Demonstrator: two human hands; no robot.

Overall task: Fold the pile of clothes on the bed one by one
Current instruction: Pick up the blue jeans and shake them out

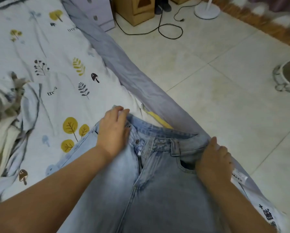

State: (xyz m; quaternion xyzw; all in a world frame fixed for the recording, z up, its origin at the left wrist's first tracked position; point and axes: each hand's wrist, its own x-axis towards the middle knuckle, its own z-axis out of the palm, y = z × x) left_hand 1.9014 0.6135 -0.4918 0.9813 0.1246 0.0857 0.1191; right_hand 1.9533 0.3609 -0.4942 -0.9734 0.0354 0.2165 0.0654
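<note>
From the head camera, a pair of light blue jeans lies on the near part of the bed, front side up. The waist end is farther away and the legs run toward the near edge of the picture. The button is undone and the zip is partly open.

The left hand is on the left end of the waistband. Its fingers curl over the top edge and hold the cloth. The right hand is on the right end of the waistband, by the pocket, and its fingers pinch the cloth there. Both arms reach in from the near side.

The bed has a white sheet with yellow trees, grey leaves and little mushrooms. A crumpled heap of pale cloth sits at the left edge. A grey cover runs along the right side of the bed.

On the tiled floor to the right, far away, are a black cord, a cardboard box and a white round stand.
</note>
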